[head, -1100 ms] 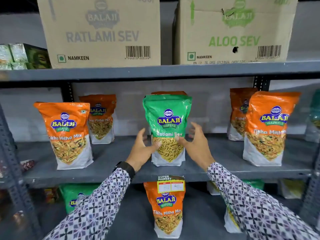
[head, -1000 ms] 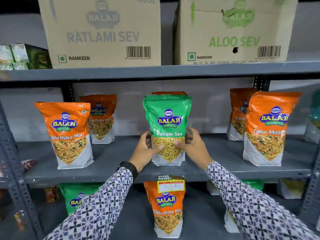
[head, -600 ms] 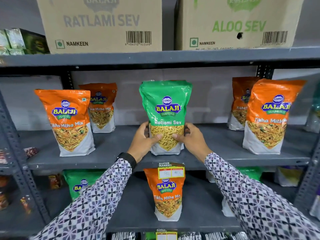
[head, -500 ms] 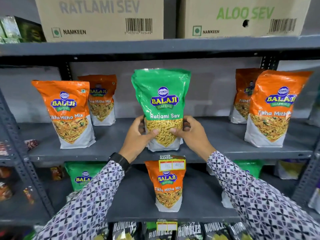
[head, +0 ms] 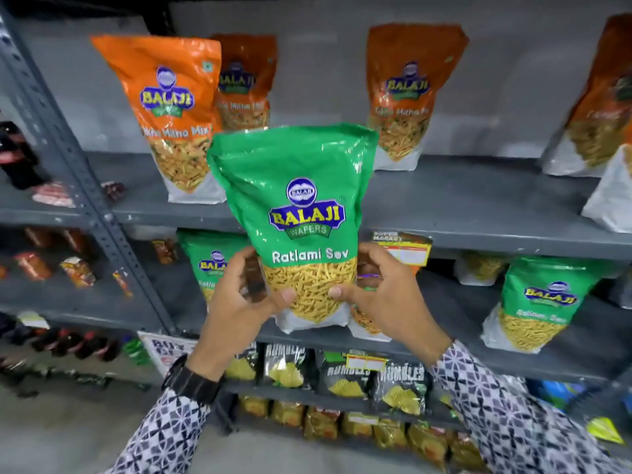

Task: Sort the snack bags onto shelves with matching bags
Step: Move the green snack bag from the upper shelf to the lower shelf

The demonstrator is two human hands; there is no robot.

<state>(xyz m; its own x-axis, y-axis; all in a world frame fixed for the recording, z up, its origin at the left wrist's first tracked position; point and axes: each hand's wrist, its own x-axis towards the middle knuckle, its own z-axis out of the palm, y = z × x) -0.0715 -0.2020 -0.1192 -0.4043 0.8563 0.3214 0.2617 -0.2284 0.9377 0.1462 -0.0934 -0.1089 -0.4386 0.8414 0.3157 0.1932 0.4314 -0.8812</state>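
- Green Ratlami Sev bag (head: 301, 213) is held upright in mid-air, in front of the shelving, clear of every board. It overlaps the front edge of the upper shelf (head: 478, 206) in view but does not rest on it.
- Left hand (head: 236, 302) and right hand (head: 383, 299) both close on the bag's lower part, thumbs on the front over the clear window, fingers wrapped behind. Grip sits low; the top half stands free.
- Upper shelf carries orange Tikha Mitha Mix bags (head: 171, 111), so that is the wrong row for this one.
- Lower shelf (head: 547, 360) holds matching green bags: 1 at the right (head: 537, 302), 1 at the left (head: 208, 265) partly hidden behind the held bag and left hand.
- Risk 1: low hold on a tall, slick pouch. The top could flop forward or sideways on the way down and slip through the fingers.
- Risk 2: the held bag has to pass under the upper shelf's lip, where a price tag (head: 403, 248) hangs. A snag there could crumple the top or knock the tag.
- Risk 3: an orange-looking bag (head: 367, 323) seems to stand behind the right hand, though it is mostly covered. Setting down blind could topple it.
- Risk 4: a soft base set on the near edge could tip off onto the black Rumbles packs (head: 342, 374) below.
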